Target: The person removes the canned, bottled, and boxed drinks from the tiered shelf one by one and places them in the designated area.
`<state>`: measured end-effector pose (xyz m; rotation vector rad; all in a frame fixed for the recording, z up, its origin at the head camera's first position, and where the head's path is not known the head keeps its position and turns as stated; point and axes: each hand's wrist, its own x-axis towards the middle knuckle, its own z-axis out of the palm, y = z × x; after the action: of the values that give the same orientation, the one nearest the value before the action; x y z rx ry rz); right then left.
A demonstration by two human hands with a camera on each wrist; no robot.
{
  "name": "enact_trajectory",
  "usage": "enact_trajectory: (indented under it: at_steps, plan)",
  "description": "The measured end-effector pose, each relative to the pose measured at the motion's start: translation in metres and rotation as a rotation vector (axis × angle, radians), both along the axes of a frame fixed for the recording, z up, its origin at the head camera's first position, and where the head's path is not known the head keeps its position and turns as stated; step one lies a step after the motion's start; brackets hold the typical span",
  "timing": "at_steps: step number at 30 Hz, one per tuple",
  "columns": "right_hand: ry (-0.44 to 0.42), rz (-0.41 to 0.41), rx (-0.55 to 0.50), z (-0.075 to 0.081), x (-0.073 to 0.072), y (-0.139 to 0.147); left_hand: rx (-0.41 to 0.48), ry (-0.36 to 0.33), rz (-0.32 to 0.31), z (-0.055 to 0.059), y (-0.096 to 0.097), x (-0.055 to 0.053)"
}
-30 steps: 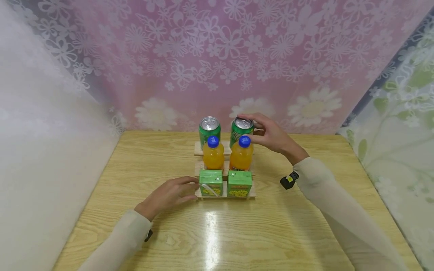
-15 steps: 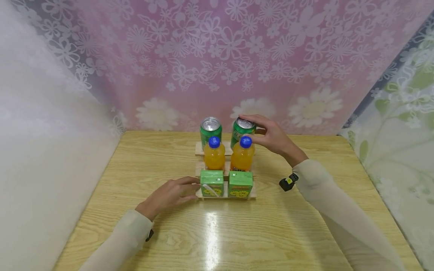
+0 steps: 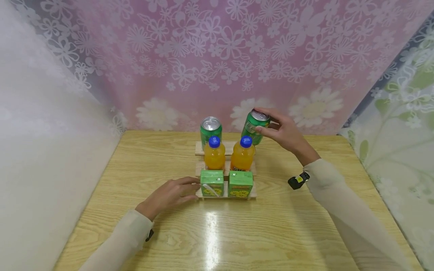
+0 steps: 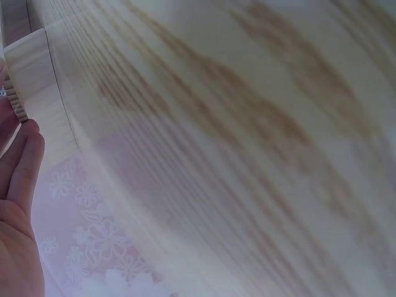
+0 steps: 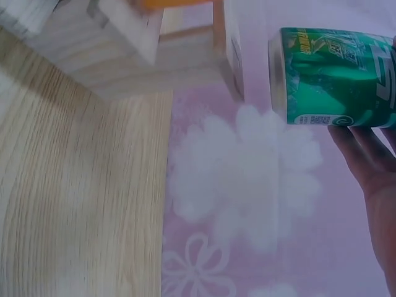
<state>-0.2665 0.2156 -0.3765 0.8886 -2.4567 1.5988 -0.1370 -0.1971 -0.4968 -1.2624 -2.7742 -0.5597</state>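
Observation:
In my right hand [image 3: 283,130] I hold a green soda can [image 3: 252,127] near its top, tilted slightly and raised off the right end of the top step. The right wrist view shows the same can [image 5: 334,77] apart from the wooden rack [image 5: 185,62]. My left hand [image 3: 171,194] rests at the left side of the rack's lowest step, its fingertips touching the edge beside a green juice box with a straw [image 3: 211,184]. In the left wrist view, the left fingers [image 4: 25,167] touch the rack's wooden end [image 4: 40,86].
A second green can [image 3: 211,131] stands on the top step. Two orange juice bottles [image 3: 214,156] with blue caps occupy the middle step. Another green juice box [image 3: 240,185] is on the lowest step. The wooden table [image 3: 152,158] meets a flowered pink curtain [image 3: 190,75] behind.
My right hand has lifted the right can off the top step and carried it to the right, tilting it. The left hand has stayed in place.

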Motion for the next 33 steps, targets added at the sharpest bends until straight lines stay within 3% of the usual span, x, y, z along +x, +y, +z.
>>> enact_trajectory:
  at_steps: [13, 33]
  plan:
    - [0.064, -0.173, -0.005, -0.008, 0.007, 0.044, -0.004, 0.008, 0.004, 0.002, -0.001, -0.002]
    - [0.038, -0.420, 0.110, -0.035, 0.025, 0.118, -0.006, 0.003, 0.000, 0.001, 0.001, 0.000]
